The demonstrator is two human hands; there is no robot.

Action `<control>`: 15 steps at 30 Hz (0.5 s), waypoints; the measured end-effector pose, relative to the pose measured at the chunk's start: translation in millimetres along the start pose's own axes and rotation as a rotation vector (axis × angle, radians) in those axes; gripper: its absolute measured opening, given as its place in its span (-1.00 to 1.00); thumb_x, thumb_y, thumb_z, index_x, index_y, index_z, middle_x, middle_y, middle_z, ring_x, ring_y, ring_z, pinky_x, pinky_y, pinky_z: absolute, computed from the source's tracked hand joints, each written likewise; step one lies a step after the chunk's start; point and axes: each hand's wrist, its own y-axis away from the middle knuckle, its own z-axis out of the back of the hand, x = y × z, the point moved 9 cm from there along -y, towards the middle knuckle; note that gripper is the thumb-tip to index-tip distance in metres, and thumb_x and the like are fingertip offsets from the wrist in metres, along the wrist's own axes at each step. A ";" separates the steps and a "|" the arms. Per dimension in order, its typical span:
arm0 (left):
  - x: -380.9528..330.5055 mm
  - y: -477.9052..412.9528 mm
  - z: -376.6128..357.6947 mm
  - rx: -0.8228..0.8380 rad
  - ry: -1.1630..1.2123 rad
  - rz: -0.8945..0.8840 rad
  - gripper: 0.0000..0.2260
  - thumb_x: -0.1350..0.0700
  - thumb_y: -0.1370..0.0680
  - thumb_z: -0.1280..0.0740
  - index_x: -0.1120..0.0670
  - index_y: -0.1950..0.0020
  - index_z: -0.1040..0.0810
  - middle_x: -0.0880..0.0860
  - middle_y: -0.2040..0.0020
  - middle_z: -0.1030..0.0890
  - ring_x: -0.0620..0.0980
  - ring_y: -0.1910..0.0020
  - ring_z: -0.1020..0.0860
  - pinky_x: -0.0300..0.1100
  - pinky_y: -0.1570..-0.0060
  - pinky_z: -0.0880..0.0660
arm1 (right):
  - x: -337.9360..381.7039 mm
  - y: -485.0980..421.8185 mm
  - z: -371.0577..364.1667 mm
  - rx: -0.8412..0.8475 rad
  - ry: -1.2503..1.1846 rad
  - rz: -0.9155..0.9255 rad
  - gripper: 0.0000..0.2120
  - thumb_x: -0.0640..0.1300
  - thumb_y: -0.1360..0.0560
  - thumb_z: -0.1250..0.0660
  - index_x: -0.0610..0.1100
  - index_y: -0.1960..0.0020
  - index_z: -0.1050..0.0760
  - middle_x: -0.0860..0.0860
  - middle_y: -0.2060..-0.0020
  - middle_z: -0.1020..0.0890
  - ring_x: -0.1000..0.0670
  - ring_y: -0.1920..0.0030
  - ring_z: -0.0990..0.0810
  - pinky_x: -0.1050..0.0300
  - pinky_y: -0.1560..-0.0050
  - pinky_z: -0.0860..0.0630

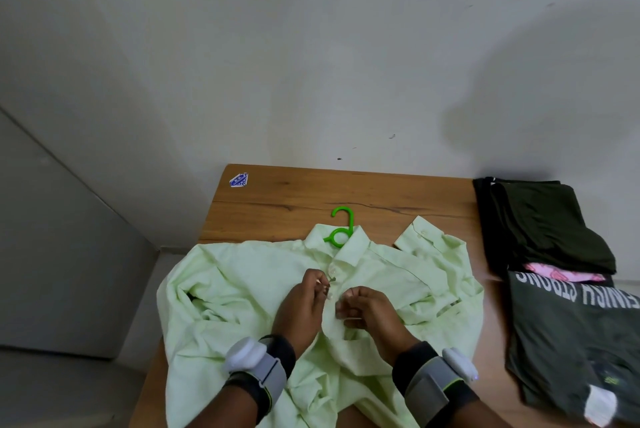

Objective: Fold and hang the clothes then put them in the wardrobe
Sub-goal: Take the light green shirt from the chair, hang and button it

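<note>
The shirt lies on the tabletop with the hanger in its collar. Each grip, left hand and right hand, pinches the shirt front below the top button. Hold both edges close, push each button through slowly, and keep the cloth flat.

Pale green shirt spread front-up on wooden table, green hanger hook poking out at the collar. Left hand and right hand pinch the button placket mid-chest. Folded dark clothes and a grey printed tee lie at the right edge.
</note>
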 end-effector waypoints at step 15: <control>63.6 -72.8 -14.2 0.375 -0.768 0.053 -0.21 -0.41 -0.41 0.42 -0.11 -0.59 0.13 -0.07 -0.59 0.19 0.06 -0.57 0.13 0.19 -0.47 0.04 | 14.5 -82.1 57.8 -0.216 1.319 0.444 -0.31 -0.16 -0.30 -0.50 -0.12 -0.41 -0.41 -0.32 -0.44 -0.31 -0.34 -0.37 -0.40 -0.29 -0.30 -0.35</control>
